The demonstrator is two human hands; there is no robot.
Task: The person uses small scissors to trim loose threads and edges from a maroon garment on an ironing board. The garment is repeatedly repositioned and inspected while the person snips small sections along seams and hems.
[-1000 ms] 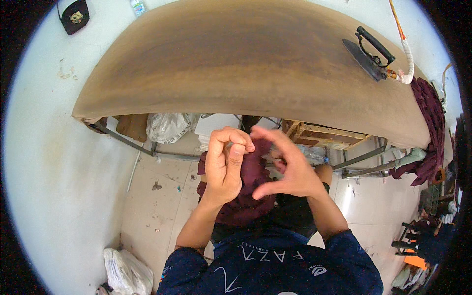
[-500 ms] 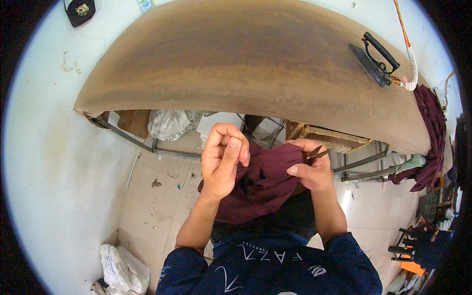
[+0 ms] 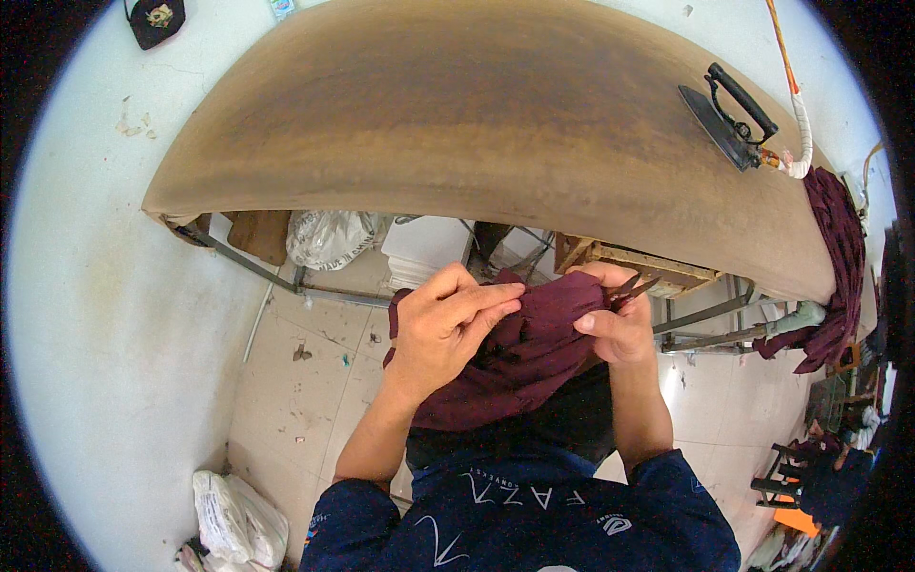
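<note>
A dark maroon cloth (image 3: 505, 391) hangs in loose folds over my lap. My right hand (image 3: 618, 329) grips its upper right edge between thumb and fingers. The same hand also holds small dark thread snips (image 3: 634, 289), whose blades stick out to the right past the fingers. My left hand (image 3: 443, 329) lies over the left part of the cloth, thumb and forefinger drawn together in a pinch. Whatever is between those fingertips, cloth or thread, is too small to make out.
Ahead spans a padded brown ironing table (image 3: 457, 124) with an iron (image 3: 732, 116) on its right. More maroon cloth (image 3: 834, 257) drapes off its right end. Beneath are a plastic bag (image 3: 329, 238), white stacked sheets (image 3: 424, 250) and a wooden crate (image 3: 658, 267). White sacks (image 3: 238, 520) stand lower left.
My left hand has come down and rightward from above the cloth, its fingers now stretched to a pinch over it. My right hand, with cloth and snips, has shifted slightly right.
</note>
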